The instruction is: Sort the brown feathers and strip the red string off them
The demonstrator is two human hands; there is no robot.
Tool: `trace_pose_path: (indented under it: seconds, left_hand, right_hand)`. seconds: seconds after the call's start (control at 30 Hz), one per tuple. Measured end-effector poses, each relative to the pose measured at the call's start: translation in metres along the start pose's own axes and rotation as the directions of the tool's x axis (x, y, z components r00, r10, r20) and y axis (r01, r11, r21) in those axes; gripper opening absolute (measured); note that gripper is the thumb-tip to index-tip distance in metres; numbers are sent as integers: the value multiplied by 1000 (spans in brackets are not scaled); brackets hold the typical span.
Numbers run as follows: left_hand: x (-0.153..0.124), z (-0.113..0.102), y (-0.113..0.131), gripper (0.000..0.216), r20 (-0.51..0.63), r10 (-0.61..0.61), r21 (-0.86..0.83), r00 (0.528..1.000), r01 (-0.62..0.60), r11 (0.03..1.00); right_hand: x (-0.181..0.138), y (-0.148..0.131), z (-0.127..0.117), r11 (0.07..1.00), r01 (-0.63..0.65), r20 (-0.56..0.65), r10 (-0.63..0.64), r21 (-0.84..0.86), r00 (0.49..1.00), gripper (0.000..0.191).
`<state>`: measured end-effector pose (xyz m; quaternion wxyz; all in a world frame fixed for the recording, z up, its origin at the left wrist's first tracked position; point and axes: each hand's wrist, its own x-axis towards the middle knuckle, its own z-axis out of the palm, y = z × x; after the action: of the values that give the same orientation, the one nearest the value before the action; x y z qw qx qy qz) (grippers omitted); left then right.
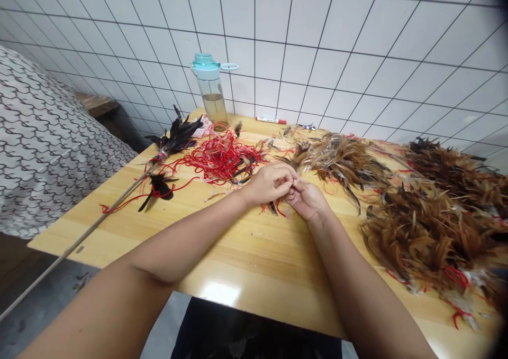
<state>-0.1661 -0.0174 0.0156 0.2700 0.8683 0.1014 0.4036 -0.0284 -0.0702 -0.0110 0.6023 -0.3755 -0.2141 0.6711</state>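
My left hand (270,182) and my right hand (306,199) meet at the middle of the wooden table (246,253), fingers pinched together. Between them they grip a small dark feather with red string (274,208) that hangs down under the fingers. A tangled heap of red string (220,158) lies just behind my left hand. Brown feathers (337,160) are spread behind and to the right of my right hand.
A thin stick (79,237) tipped with black feathers (177,134) lies across the table's left side. A water bottle with a teal lid (210,92) stands at the back by the tiled wall, near a red marker (270,120). Large feather bundles (432,227) cover the right. A patterned cloth (43,142) sits left.
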Motion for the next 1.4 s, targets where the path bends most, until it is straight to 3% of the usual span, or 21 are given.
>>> trace_pose_path:
  seconds: [0.1,0.2,0.37,0.5,0.73,1.07,1.4]
  left_hand:
    - [-1,0,-1,5,18,-205,-233,979,204,951]
    - [-2,0,-4,8,26,-374,-385,927,355,852]
    - [-4,2,-7,13,113,-459,-507,881,449,736]
    - [-5,0,-10,13,116,-405,-463,907,410,786]
    - [0,-12,-11,20,74,-119,-72,990,125,990]
    - [5,-19,-11,26,136,79,112,988,-94,989]
    - [7,-28,-12,16,141,70,72,987,-81,994]
  right_hand:
    - [-3,-2,4,993,-114,-9,114,31,993,12]
    - [-5,-3,6,983,-175,7,174,56,985,12]
    - [-4,-1,6,984,-163,30,161,70,986,11]
    - [-4,1,5,993,-115,48,114,35,992,13]
    - [-2,3,3,998,-65,95,68,-26,993,11]
    - [-4,2,-3,998,-48,191,56,-46,980,11]
    - [-7,3,-6,997,-41,289,58,-63,956,13]
